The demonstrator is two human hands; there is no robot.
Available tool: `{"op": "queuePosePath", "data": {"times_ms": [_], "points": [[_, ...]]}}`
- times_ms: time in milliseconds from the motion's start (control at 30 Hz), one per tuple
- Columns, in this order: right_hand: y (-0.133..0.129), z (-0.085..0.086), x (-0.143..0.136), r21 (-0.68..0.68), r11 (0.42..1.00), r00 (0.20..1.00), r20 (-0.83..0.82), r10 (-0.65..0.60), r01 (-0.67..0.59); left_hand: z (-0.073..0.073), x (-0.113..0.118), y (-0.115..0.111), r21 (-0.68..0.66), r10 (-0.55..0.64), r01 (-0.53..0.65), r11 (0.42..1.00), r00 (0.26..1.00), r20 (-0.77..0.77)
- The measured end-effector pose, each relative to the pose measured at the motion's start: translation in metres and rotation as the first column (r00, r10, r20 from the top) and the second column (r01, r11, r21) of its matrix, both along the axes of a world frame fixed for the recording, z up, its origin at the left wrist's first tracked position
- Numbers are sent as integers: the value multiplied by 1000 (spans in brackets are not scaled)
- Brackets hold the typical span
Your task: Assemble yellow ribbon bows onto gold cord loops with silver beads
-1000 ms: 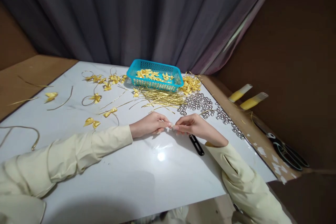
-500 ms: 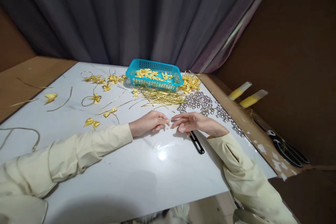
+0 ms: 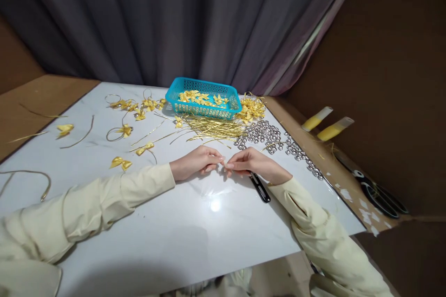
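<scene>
Over the middle of the white board, my left hand (image 3: 202, 160) is closed in a pinch on something too small to make out. My right hand (image 3: 252, 163) pinches beside it, thumb and forefinger together close to the left fingertips; what lies between them is hidden. Just behind both hands lies a bundle of gold cords (image 3: 216, 128). Silver rings (image 3: 261, 132) are heaped behind my right hand. A black-handled tool (image 3: 260, 188) rests partly under that hand. Yellow bows (image 3: 121, 163) are scattered to the left, some joined to cords.
A blue basket (image 3: 205, 110) with yellow bows stands at the back, next to a pile of yellow bows (image 3: 252, 109). Black scissors (image 3: 378, 195), paper scraps and two yellow tubes (image 3: 335, 129) are at the right edge. A loose cord (image 3: 47, 181) lies at the far left.
The fingers of my right hand, spread before, have closed into a pinch and come against the left fingertips. My left hand has kept its pinch.
</scene>
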State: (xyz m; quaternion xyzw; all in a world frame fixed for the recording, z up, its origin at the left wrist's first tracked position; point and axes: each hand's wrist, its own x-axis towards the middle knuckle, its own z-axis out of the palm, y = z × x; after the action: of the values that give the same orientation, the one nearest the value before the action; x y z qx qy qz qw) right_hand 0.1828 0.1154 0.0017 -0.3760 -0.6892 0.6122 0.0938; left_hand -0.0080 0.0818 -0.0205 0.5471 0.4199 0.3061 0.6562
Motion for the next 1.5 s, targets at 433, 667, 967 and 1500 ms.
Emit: {"op": "queuePosePath", "data": {"times_ms": [433,667,967,1500], "points": [[3,-8,1,-174,985,999,-35,8,-14,-5,-1,2,-20,0,1,1000,999,54],[3,-12,1,-213,976,995,-93,26,-45,-7,-2,2,-18,4,-3,1000,999,52],[3,-7,3,-195,980,997,-74,13,-28,-6,-2,3,-70,40,-35,997,997,71],[1,5,7,-195,980,999,30,-27,32,-13,-6,7,-102,46,-35,994,992,115]]}}
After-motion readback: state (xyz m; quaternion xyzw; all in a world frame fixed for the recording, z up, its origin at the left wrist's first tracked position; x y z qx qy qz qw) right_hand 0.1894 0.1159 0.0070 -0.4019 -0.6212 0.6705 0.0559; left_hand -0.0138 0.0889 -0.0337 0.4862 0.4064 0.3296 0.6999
